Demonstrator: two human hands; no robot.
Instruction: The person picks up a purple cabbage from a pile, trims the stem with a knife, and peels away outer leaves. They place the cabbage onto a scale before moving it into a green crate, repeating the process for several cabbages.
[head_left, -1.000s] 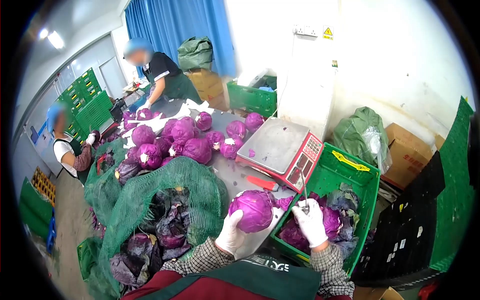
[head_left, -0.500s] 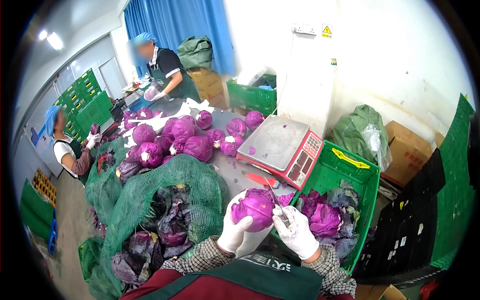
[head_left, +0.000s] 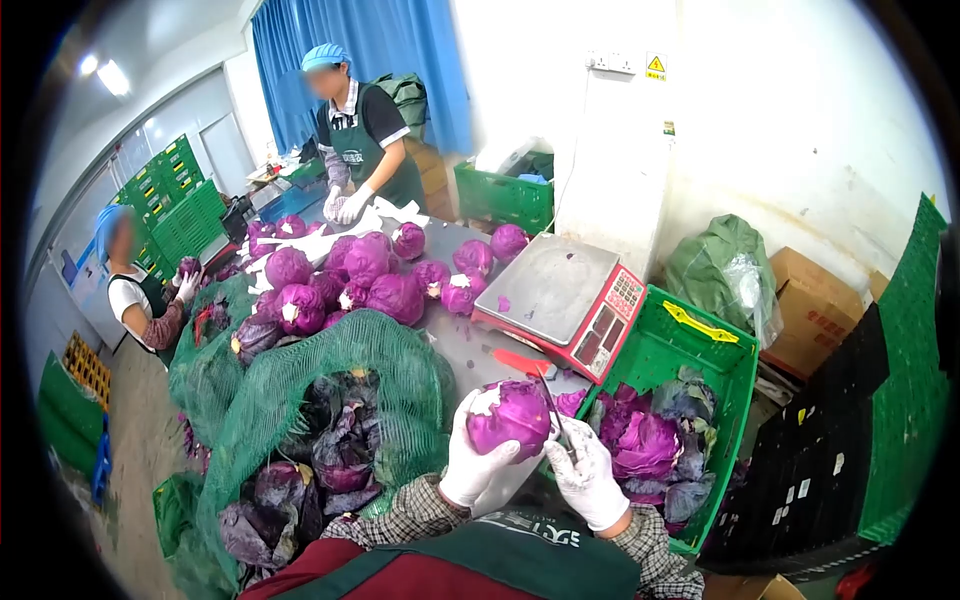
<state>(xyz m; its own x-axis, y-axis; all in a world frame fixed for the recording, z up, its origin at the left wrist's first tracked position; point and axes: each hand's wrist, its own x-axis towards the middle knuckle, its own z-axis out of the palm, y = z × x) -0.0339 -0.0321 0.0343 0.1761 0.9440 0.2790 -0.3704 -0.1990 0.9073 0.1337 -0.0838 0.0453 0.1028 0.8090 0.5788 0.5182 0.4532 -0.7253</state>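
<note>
A purple cabbage [head_left: 510,420] rests in my left hand [head_left: 470,460], whose white-gloved fingers curl round its left side and underside. My right hand [head_left: 588,475], also gloved, grips a knife [head_left: 553,408] with its blade pointing up along the cabbage's right side. Just beyond the cabbage, a red-handled tool [head_left: 518,361] lies on the grey table [head_left: 455,345]. Loose purple leaf pieces [head_left: 570,402] show beside the knife. To the right, a green crate [head_left: 735,385] holds several cut-off outer leaves [head_left: 645,445].
A red scale [head_left: 560,290] stands beyond my hands. Trimmed cabbages [head_left: 395,297] pile up at the table's middle. On the left, a green mesh sack [head_left: 270,400] holds dark untrimmed cabbages [head_left: 345,450]. Two co-workers stand across the table [head_left: 372,150] and at far left [head_left: 140,290].
The cabbage has turned slightly in my left hand, and the knife has shifted a little along its right side. The co-worker across the table has straightened up and moved right.
</note>
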